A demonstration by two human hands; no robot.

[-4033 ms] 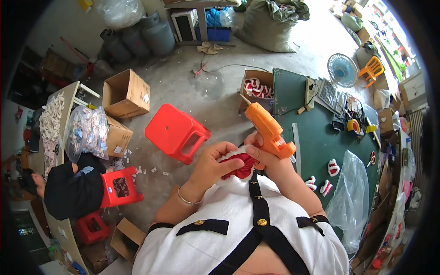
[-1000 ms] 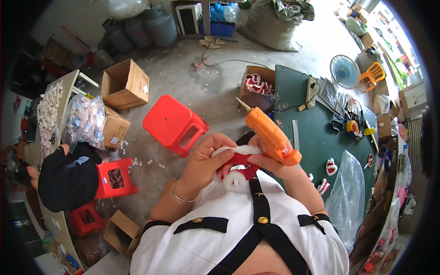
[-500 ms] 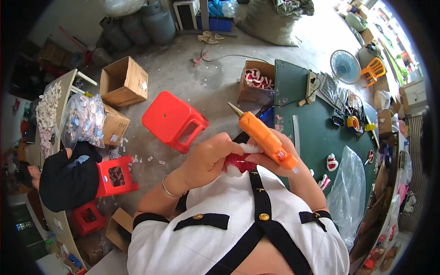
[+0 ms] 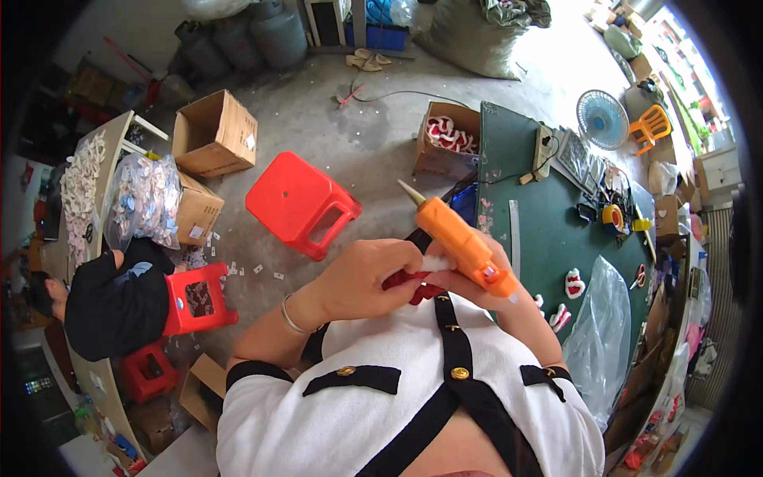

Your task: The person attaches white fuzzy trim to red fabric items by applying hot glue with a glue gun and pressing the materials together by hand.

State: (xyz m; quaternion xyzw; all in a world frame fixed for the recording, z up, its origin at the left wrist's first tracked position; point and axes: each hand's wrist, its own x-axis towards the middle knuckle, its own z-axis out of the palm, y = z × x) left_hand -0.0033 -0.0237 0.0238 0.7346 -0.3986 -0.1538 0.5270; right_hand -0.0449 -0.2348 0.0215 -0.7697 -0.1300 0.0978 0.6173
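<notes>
Close to my chest, my left hand (image 4: 362, 280) is closed on a small red fabric piece with white fluffy trim (image 4: 426, 292). My right hand (image 4: 467, 291) grips an orange glue gun (image 4: 455, 233), its pale nozzle tilted up and to the left. The right thumb also presses against the trimmed piece, so both hands meet at it. Much of the piece is covered by my fingers. On the green table to the right lie more red-and-white trimmed pieces (image 4: 575, 284), near a clear plastic bag (image 4: 598, 342).
A red stool (image 4: 298, 203) stands ahead on the floor. Beyond it is a carton (image 4: 445, 159) with red-and-white pieces. A ruler (image 4: 514, 230), scissors (image 4: 640, 276) and tape (image 4: 611, 215) lie on the green table (image 4: 548, 230). A person in black (image 4: 111, 306) sits at left.
My left fingers have folded further over the trimmed piece, hiding its lower white edge and showing red fabric below. The glue gun stays in my right hand, nearly in place.
</notes>
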